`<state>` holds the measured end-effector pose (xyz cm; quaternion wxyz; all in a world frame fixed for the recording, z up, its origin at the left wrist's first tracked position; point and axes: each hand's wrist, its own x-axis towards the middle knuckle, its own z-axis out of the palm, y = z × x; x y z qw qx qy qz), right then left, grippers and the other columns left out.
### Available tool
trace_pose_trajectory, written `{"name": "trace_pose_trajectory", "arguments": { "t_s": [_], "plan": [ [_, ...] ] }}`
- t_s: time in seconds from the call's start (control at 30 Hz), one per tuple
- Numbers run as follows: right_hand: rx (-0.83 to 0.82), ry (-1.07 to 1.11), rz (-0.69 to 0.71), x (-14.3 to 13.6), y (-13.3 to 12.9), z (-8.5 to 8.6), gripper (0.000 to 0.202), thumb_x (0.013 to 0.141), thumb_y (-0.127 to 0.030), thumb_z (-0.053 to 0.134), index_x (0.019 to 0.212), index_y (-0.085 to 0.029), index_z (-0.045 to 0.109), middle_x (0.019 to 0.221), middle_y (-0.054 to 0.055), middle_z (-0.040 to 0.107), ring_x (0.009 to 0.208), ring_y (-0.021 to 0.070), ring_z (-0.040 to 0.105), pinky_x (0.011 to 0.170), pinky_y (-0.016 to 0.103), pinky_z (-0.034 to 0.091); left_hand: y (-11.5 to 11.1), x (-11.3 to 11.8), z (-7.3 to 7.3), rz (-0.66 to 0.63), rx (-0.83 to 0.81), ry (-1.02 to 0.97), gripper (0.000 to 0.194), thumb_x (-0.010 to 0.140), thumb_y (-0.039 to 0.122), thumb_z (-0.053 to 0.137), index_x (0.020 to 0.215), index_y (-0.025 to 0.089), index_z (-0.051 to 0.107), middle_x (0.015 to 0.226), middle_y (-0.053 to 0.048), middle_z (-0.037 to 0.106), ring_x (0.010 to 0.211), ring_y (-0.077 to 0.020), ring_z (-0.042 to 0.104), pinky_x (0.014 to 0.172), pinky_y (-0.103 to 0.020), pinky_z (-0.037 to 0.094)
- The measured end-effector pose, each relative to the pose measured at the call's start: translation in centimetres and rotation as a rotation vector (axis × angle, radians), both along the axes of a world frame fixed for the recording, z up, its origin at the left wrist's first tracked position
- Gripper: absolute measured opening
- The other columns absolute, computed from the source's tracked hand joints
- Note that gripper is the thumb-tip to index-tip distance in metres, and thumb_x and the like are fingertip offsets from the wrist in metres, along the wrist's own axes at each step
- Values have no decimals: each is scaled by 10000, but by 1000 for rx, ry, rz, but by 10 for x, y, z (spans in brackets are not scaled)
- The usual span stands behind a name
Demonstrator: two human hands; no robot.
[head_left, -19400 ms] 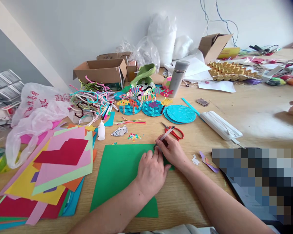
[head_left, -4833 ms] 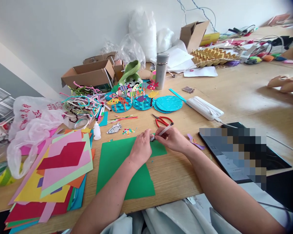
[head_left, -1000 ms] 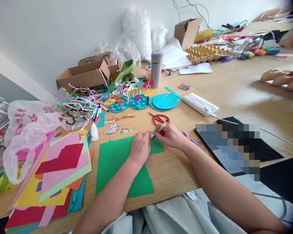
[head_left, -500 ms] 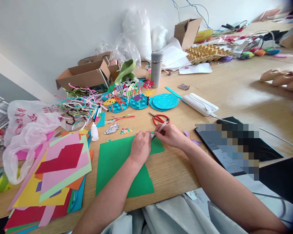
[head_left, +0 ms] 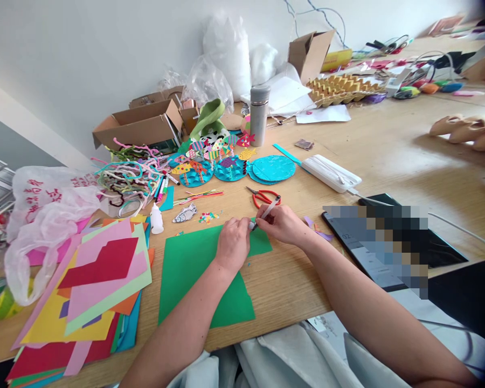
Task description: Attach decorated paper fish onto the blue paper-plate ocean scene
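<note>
A green sheet (head_left: 194, 275) lies on the table before me, its lower right part cut away. Over its upper right part, my left hand (head_left: 233, 242) is closed with its fingertips pinched; what they hold is too small to make out. My right hand (head_left: 281, 223) is closed round a slim white pen (head_left: 271, 207), whose dark lower end points down beside my left fingertips. Just behind my right hand lie red-handled scissors (head_left: 262, 197). A grey fish cutout (head_left: 185, 213) and a small white bottle (head_left: 157, 219) are beyond the sheet's far left side.
Coloured paper (head_left: 101, 264) is piled at the left beside a plastic bag (head_left: 48, 215). Behind stand paper fish on blue discs (head_left: 230, 169) and a grey flask (head_left: 258, 116). A white case (head_left: 332, 173) and a tablet (head_left: 359, 248) lie right. Part of another person shows far right.
</note>
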<state>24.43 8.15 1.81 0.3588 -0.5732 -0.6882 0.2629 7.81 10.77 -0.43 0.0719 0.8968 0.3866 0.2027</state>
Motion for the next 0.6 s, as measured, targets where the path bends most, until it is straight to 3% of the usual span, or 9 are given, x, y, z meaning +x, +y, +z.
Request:
{"name": "trace_pose_trajectory", "arguments": {
  "t_s": [0.6],
  "plan": [
    [3, 17, -28, 1, 0, 0, 111, 758, -248, 521, 691, -168, 558, 547, -5, 543, 471, 100, 489, 486, 216, 378, 1, 0, 0, -31, -12, 10, 152, 928, 150, 477, 949, 156, 628, 846, -73, 673, 860, -212, 597, 774, -321, 467]
  ]
}}
